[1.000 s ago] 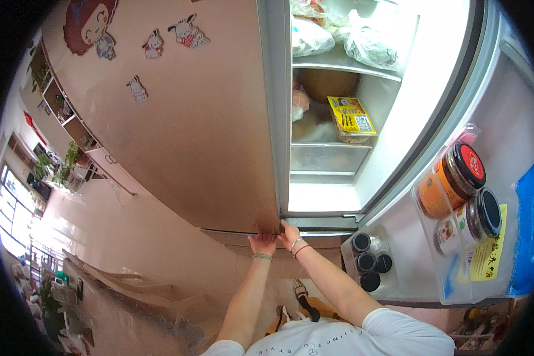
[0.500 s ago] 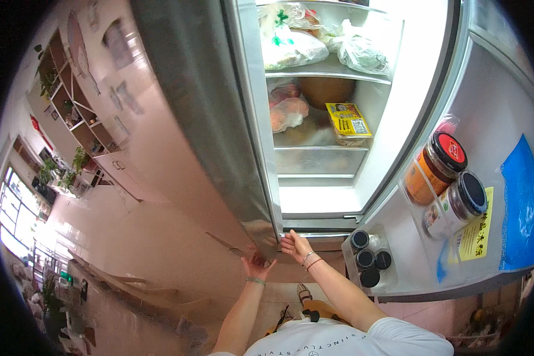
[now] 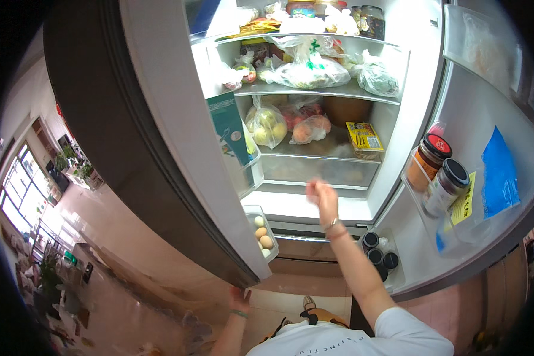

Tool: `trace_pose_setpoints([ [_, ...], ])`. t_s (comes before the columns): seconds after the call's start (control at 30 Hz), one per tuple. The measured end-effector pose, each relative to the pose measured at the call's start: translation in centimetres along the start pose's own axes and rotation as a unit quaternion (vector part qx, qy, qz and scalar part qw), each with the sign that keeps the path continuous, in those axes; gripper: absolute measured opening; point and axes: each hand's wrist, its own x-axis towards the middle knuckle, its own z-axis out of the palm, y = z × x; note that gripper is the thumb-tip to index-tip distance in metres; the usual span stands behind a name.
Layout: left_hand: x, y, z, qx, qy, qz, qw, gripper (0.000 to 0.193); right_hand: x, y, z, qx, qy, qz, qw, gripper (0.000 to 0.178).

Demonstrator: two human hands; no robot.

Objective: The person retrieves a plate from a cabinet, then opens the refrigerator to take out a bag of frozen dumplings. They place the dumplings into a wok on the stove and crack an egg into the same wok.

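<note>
The left refrigerator door (image 3: 178,178) stands swung outward. At its lower corner is my left hand (image 3: 239,299), thumb and fingers around the door's edge, with the fingertips partly hidden. My right hand (image 3: 324,202) is raised in front of the lower compartment, blurred at the fingertips. Its fingers are loosely bent and apart, and nothing shows in them. Close to it are the clear drawer (image 3: 314,173) behind and, to the left, a door bin (image 3: 271,234) of white and brown eggs (image 3: 261,232).
Upper shelves hold knotted plastic bags (image 3: 314,71) and jars (image 3: 371,22). Below are a bag of round pale-green produce (image 3: 267,127) and a yellow-labelled package (image 3: 365,139). The open right door (image 3: 498,237) carries two large jars (image 3: 438,169), black-lidded bottles (image 3: 375,255) and a blue packet (image 3: 500,175).
The left door has swung outward to the left, uncovering more shelves and the egg bin. My left hand moved down with its corner; my right hand left the door edge and rose rightward.
</note>
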Motion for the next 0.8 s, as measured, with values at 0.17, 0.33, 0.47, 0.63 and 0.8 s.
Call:
trace_pose_setpoints([
  [0.17,-0.2,2.5,-2.6,-0.054,0.113,0.023,0.992,0.034,13.1,-13.1,7.5,0.099,0.026,-0.144,0.984,0.023],
  [0.33,0.9,1.5,0.0,-0.115,0.086,0.041,0.989,0.027,28.3,-17.6,4.1,0.134,-0.101,-0.271,0.948,0.044],
  [0.47,-0.8,-4.0,-8.0,-0.371,-0.404,-0.152,0.822,0.03,23.3,-17.9,13.5,0.329,-0.059,-0.087,0.939,0.035],
  [0.63,-4.2,7.7,29.5,-0.213,-0.269,-0.171,0.923,0.05,24.8,-17.9,9.5,0.184,0.051,-0.17,0.967,0.034],
  [0.8,0.1,17.8,51.3,-0.263,-0.476,-0.004,0.839,0.053,30.0,-19.7,10.0,0.135,0.094,-0.208,0.964,0.012],
])
